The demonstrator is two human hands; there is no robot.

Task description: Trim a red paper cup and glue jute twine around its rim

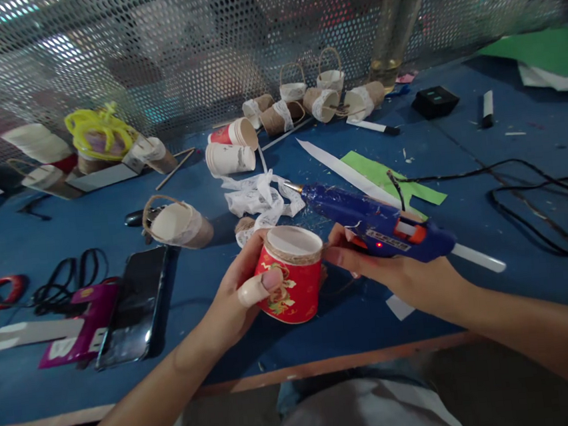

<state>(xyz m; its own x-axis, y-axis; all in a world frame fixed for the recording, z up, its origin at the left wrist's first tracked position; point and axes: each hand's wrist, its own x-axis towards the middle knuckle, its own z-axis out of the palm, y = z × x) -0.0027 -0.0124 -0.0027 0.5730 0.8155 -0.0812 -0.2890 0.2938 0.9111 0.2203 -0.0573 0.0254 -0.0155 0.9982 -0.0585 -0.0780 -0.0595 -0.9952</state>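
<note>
My left hand (244, 290) is wrapped round a red paper cup (296, 291) with a gold and green print, its thumb on the front. Brown twine (295, 256) circles the cup just below its rim. In my right hand (395, 276) is a blue hot glue gun (369, 215), its nozzle pointing left beyond the cup and a glue stick (479, 258) jutting from its back. A small red light glows on it. The right fingertips come close to the cup's right side; whether they touch the twine I cannot tell. White lace (262, 198) lies behind the cup.
A twine-handled cup basket (182, 224) stands left, near a phone (135, 304). Several finished baskets (323, 102) and stacked paper cups (231, 158) line the back, before a perforated metal screen (173, 56). Green paper (375, 174) and a black cable (508, 198) lie right.
</note>
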